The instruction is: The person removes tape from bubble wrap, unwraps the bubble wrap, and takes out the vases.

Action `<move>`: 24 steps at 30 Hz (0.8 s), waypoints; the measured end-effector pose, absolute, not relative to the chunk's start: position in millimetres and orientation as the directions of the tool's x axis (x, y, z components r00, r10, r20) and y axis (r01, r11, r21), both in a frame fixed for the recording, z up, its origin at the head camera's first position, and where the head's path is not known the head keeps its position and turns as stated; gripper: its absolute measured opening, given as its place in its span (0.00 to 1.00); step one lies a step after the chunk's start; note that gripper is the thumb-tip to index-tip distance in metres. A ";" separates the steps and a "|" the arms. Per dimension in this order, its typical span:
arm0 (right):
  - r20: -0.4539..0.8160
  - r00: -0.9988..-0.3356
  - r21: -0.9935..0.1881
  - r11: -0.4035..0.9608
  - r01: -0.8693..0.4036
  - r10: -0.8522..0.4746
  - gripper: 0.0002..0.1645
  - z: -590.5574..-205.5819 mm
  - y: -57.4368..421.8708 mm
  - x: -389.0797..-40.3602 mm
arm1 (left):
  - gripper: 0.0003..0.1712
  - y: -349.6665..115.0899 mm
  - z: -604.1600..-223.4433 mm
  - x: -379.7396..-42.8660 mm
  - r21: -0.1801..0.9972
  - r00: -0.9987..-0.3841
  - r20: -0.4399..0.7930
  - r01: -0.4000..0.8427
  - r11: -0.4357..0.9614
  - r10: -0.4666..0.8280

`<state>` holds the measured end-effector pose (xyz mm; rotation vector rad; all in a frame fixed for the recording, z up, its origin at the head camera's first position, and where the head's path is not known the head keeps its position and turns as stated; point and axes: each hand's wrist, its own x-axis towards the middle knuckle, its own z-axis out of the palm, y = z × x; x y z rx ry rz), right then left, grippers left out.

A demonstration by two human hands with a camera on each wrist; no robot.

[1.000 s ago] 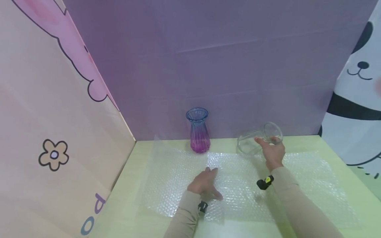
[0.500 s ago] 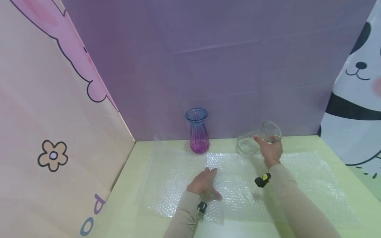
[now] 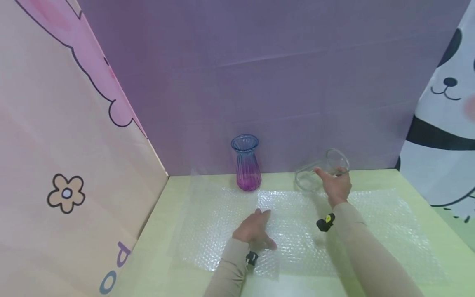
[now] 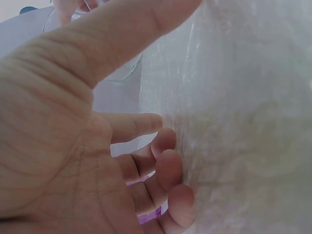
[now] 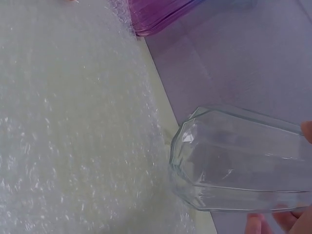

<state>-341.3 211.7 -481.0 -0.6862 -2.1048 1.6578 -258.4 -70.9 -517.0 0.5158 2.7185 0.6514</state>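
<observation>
A clear glass vase (image 3: 309,178) with flat facets lies tilted in my right hand (image 3: 337,187), its mouth up to the right and its base down to the left. Thumb and fingers grip it near the mouth, at the back of the table. In the right wrist view, the thick base of the glass vase (image 5: 195,161) hangs close to the edge of the bubble wrap (image 5: 83,126). My left hand (image 3: 254,229) rests on the bubble wrap (image 3: 297,235), fingers spread and holding nothing. Its fingertips (image 4: 169,169) touch the sheet.
Upright behind the sheet, near the purple back wall (image 3: 282,82), stands a ribbed vase (image 3: 248,169), blue above and magenta below. The bubble wrap covers much of the pale yellow table (image 3: 156,247). Printed cloth walls stand at left and right.
My right hand and the clear vase have shifted slightly to the left and farther back, by a small amount. The left hand stays in place on the sheet.
</observation>
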 end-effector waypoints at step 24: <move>0.024 -0.837 -0.913 0.353 0.205 0.547 0.59 -478.2 205.5 -347.0 | 0.70 -72.2 -520.8 -260.4 0.504 -0.889 -0.212 0.257 0.825 0.406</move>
